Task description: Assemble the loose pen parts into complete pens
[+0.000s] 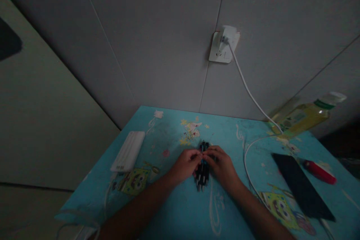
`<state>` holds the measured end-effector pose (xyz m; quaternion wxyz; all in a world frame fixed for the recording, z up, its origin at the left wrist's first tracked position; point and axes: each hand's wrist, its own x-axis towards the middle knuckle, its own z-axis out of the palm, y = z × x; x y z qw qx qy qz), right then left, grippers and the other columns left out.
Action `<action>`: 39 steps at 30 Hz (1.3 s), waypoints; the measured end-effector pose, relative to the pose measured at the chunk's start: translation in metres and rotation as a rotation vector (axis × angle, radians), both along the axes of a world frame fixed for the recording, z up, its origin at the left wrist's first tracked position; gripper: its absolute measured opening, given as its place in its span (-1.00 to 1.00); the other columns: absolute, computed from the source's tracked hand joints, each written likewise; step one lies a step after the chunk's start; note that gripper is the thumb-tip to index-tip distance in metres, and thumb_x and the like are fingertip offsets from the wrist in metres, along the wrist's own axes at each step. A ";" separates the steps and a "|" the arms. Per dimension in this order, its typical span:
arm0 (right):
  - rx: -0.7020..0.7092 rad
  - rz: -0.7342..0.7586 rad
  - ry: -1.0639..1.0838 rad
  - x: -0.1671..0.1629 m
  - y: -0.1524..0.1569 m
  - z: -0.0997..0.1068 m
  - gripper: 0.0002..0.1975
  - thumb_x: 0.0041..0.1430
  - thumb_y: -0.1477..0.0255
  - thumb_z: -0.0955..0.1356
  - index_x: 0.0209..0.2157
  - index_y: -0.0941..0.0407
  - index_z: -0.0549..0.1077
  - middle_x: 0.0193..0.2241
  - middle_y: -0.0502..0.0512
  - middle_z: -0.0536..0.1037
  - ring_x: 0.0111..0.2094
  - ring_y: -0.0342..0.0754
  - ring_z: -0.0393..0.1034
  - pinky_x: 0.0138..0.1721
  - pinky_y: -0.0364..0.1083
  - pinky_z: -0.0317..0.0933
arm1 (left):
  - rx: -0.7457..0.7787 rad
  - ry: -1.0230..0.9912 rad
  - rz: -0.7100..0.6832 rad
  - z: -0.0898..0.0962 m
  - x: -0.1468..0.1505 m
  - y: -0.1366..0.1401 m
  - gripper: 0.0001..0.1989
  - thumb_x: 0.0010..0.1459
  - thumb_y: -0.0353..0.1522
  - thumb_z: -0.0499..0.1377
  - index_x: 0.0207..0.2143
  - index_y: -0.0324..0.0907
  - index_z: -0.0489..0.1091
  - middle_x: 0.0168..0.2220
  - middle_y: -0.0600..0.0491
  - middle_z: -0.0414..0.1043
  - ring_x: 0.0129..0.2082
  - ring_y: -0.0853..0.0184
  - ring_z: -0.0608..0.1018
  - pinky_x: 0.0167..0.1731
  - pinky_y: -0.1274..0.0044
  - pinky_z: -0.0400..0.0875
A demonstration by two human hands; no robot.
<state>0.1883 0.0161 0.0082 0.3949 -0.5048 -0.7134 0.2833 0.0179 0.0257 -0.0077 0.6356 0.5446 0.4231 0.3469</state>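
Observation:
A bundle of dark pens (pixel 203 180) lies on the blue patterned table cover, tips toward me. My left hand (pixel 187 163) is at its left side, thumb and forefinger pinched over the middle of the pens. From the right, my right hand (pixel 221 161) meets it, its fingertips also pinched and nearly touching the left ones. A small bluish patch shows at the pens just under the fingertips. Whatever is between the fingers is too small and dim to make out.
A white power bank (pixel 129 152) with a cable lies left. At right are a dark phone-like slab (pixel 302 185), a red object (pixel 319 171) and a bottle of yellow liquid (pixel 306 116). A white cable (pixel 247 90) runs down from the wall charger (pixel 227 35).

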 end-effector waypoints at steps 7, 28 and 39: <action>0.068 0.102 -0.262 0.006 0.006 0.005 -0.88 0.29 0.46 0.30 -0.34 0.10 0.45 -0.36 0.05 0.48 -0.29 -0.06 0.39 -0.22 -0.10 0.24 | -0.038 -0.030 0.016 0.003 0.000 -0.001 -0.64 0.13 -0.10 0.19 -0.43 -0.24 0.41 -0.62 0.16 0.25 -0.66 0.46 0.36 -0.69 0.64 0.31; 0.120 0.150 -0.331 0.008 -0.002 -0.002 -0.87 0.37 0.46 0.20 -0.19 0.11 0.37 -0.30 0.09 0.44 -0.25 -0.05 0.37 -0.15 -0.06 0.26 | -0.235 -0.132 0.168 0.005 0.000 0.000 -0.69 0.00 -0.18 0.31 -0.39 -0.29 0.46 -0.52 0.08 0.37 -0.56 0.42 0.48 -0.52 0.55 0.49; 0.032 0.088 -0.182 0.001 -0.020 0.003 -0.80 0.33 0.47 0.24 -0.17 0.05 0.50 -0.31 0.07 0.44 -0.29 -0.06 0.38 -0.21 -0.07 0.27 | -0.200 -0.109 0.115 0.009 -0.004 -0.005 -0.67 0.05 -0.13 0.25 -0.36 -0.25 0.43 -0.50 0.07 0.34 -0.52 0.39 0.45 -0.66 0.63 0.37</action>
